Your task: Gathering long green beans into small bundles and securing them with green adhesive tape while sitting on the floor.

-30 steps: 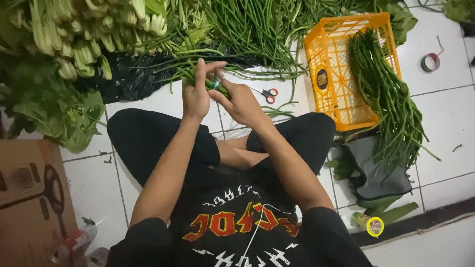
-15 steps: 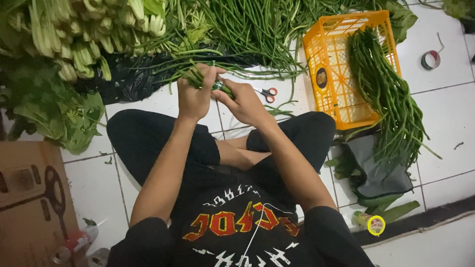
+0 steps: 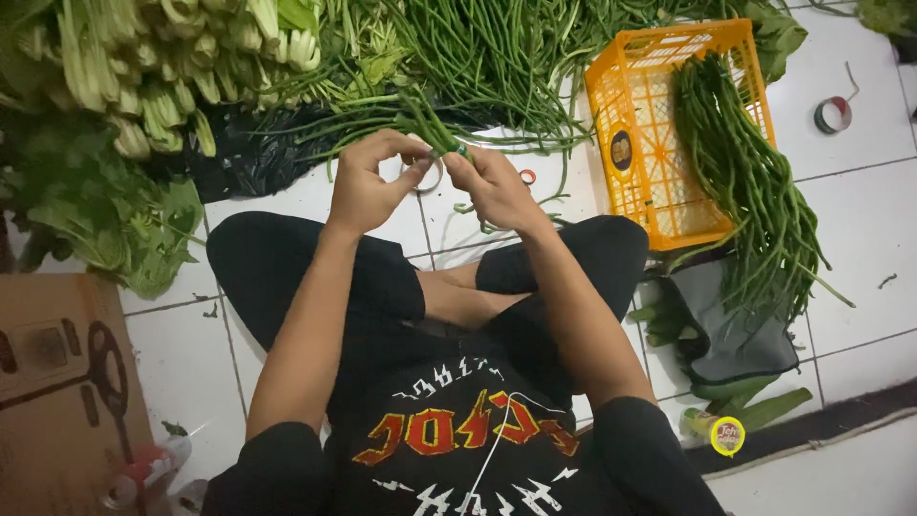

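Left hand (image 3: 368, 186): raised in front of the knees, fingers curled, thumb and forefinger pinched on the stems of a small bundle of long beans (image 3: 420, 119).
Right hand (image 3: 492, 186): just beside the left, almost touching it, fingertips closed narrow on the same bundle where a loop of clear tape (image 3: 432, 177) hangs between the two hands.
Bundle of long beans: held above the white tiled floor (image 3: 860, 220), its free ends pointing away from the person toward the big heap of loose long beans (image 3: 497, 48).
Scissors (image 3: 526, 177): red handle only just showing on the tiles behind the right hand — the blades are hidden.
Orange crate (image 3: 650, 143): plastic, lying to the right of the hands, with a thick bunch of tied long beans (image 3: 755, 191) draped across it and spilling onto the floor.
Tape roll (image 3: 833, 115): on the tiles, well apart, beyond the crate.
Leafy greens (image 3: 143, 67): pale-stemmed bunches piled at upper left, darker leaves below them, over black plastic sheet (image 3: 244, 153).
Cardboard box (image 3: 62, 382): flat at lower left, near the person's left knee.
Grey cloth (image 3: 735, 325): under the crate's near end, a few green stalks beside it.
Person: seated cross-legged — black shirt, black trousers.
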